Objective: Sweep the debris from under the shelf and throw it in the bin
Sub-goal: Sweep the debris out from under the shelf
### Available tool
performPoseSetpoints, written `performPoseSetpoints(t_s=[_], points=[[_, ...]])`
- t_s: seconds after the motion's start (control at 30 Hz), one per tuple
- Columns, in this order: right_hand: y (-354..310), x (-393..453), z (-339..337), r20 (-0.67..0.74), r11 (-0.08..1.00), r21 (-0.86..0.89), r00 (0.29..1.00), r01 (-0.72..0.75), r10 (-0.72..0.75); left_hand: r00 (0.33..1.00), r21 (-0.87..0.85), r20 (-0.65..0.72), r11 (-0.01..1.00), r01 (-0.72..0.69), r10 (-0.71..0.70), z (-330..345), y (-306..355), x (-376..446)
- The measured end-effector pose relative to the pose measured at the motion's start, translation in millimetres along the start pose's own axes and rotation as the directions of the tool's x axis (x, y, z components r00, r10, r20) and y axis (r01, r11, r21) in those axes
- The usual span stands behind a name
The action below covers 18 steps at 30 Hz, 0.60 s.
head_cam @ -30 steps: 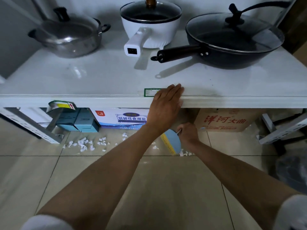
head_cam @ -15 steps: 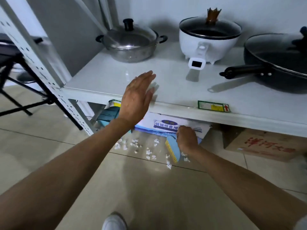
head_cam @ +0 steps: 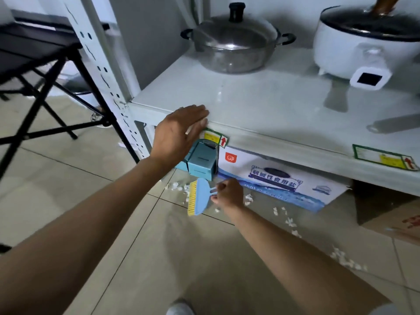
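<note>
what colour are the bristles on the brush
Yellow bristles on a light blue brush, seen in the head view.

You are looking at a steel pot (head_cam: pixel 234 45) sitting lidded at the back, with a white electric cooker (head_cam: pixel 363 46) standing just to its right. Below the pot, small teal boxes (head_cam: pixel 201 161) are resting on the floor, touching a white and blue carton (head_cam: pixel 279 178), which is lying beside a brown cardboard box (head_cam: pixel 391 208). Far left of the pot, a black folding table (head_cam: pixel 34 53) is standing.

Beige tiled floor (head_cam: pixel 56 183), grey wall (head_cam: pixel 150 42), black folding table (head_cam: pixel 34 48).
</note>
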State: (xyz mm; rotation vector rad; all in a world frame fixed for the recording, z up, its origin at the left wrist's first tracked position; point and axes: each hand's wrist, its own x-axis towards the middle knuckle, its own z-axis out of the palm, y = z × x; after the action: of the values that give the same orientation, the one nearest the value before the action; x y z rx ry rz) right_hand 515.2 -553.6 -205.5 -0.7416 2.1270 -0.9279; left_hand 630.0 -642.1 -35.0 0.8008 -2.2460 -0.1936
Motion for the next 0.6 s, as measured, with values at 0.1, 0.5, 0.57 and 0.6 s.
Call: performPoseSetpoints(t_s=[0.1, 0.5, 0.57, 0.6], points=[[-13.0, -0.5, 31.4, -0.018, 0.998, 0.062, 0.999, -0.033, 0.034, 0.997, -0.036, -0.082, 0.999, 0.001, -0.004, 11.2, -3.9, -3.4], [-50.1, 3.3, 107.0, 0.041, 0.977, 0.161, 0.99, -0.143, 0.138, 0.959, -0.08, -0.28, 0.994, -0.077, 0.052, 35.4, -13.8, -9.6], [-48.5, 7.0, 115.5, 0.031, 0.98, 0.139, 0.989, -0.145, 0.142, 0.949, -0.093, -0.311, 0.992, -0.08, 0.047, 37.9, -13.9, -9.4], [-46.2, 9.3, 119.1, 0.016, 0.983, 0.114, 0.989, -0.147, 0.146, 0.945, -0.1, -0.324, 0.992, -0.081, 0.044, 39.4, -13.4, -9.4]])
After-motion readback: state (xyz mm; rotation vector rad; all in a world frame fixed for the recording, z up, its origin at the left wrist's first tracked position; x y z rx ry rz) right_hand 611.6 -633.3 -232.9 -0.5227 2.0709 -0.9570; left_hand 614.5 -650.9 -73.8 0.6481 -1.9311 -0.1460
